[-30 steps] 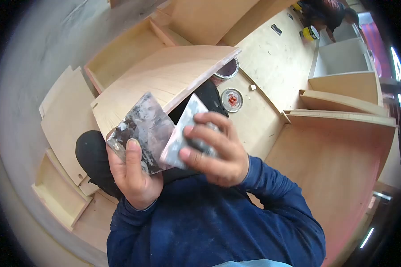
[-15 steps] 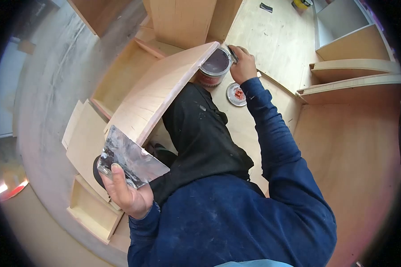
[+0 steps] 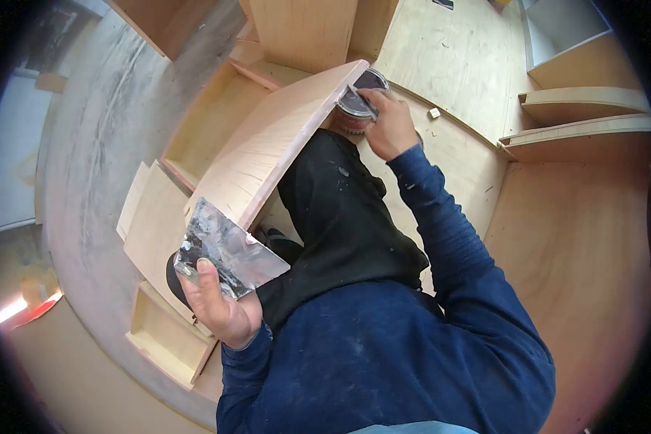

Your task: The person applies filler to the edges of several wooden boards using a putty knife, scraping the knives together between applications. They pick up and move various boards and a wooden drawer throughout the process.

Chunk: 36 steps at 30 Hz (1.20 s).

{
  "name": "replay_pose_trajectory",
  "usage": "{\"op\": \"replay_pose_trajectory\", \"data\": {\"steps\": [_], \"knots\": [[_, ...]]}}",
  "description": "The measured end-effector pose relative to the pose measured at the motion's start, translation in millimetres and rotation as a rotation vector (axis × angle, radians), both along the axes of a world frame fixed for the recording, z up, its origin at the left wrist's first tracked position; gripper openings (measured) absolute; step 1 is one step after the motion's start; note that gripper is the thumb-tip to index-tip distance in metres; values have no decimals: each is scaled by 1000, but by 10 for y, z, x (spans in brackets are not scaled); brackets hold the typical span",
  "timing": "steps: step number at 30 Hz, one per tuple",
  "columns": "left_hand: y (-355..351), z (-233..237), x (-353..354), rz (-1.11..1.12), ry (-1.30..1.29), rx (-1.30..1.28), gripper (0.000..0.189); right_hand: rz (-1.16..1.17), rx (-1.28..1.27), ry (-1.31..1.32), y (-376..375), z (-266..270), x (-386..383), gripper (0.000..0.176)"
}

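Note:
My left hand grips a flat metal plate smeared with grey and pinkish paste, its thumb over the near edge. In my right hand is a putty knife, its blade at the far end of a curved wooden panel. Pale pink filler lines the panel's edge, which runs across beside my knee. Behind that far end and below my right hand stands an open can of greyish paste, partly hidden by the hand and the panel.
Open wooden drawer boxes lie at the left on the grey floor. A wooden cabinet part stands at the top. Curved wooden pieces and a large board are at the right. A small pale block lies on the plywood.
My right hand has moved from beside the can to over its rim, bringing the knife to the panel's end. My left hand still holds the plate. The view has shifted slightly.

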<state>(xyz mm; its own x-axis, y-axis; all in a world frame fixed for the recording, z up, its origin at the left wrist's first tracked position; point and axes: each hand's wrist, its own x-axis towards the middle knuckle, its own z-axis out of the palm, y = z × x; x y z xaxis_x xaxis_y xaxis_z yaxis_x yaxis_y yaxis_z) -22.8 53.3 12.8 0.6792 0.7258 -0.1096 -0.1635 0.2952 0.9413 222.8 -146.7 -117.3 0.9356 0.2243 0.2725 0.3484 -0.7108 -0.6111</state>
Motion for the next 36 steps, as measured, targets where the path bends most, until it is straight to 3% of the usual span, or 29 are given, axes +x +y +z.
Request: {"op": "replay_pose_trajectory", "data": {"steps": [7, 10, 11, 13, 17, 19, 21, 24, 25, 26, 30, 36], "knots": [[-50, -52, 100, -47, 9, -6, 35, 89, 15, 84, 126, 294, -443, 56], [-85, -78, 161, -73, 18, -18, 34, 441, 107, 240, 36, 495, -460, 56], [-95, -80, 199, -82, 21, -31, 34, 440, 107, 240, 35, 614, -464, 56], [-141, -95, 255, -111, 29, -66, 34, 553, 278, 0, 38, 844, -640, 54], [-234, -157, 384, -180, 18, -194, 34, 781, 407, -38, 122, 1154, -1017, 61], [-250, -187, 436, -210, -16, -289, 34, 772, 439, -25, 149, 1060, -1087, 64], [-328, -180, 505, -148, -82, -185, 33, 644, 412, -105, 118, 949, -1052, 63], [-249, -85, 481, -125, -132, -120, 34, 588, 162, -122, 38, 751, -730, 49], [-207, -54, 458, -129, -144, -113, 34, 483, 122, -89, -40, 502, -549, 53], [-202, -51, 470, -99, -207, -144, 34, 323, 168, -230, -93, 250, -345, 57], [-201, 22, 487, -70, -187, -87, 33, -28, 61, -162, -266, -15, 340, 54], [-155, -71, 387, -87, -89, -15, 31, -57, -6, -99, -160, -129, 528, 51]]}}
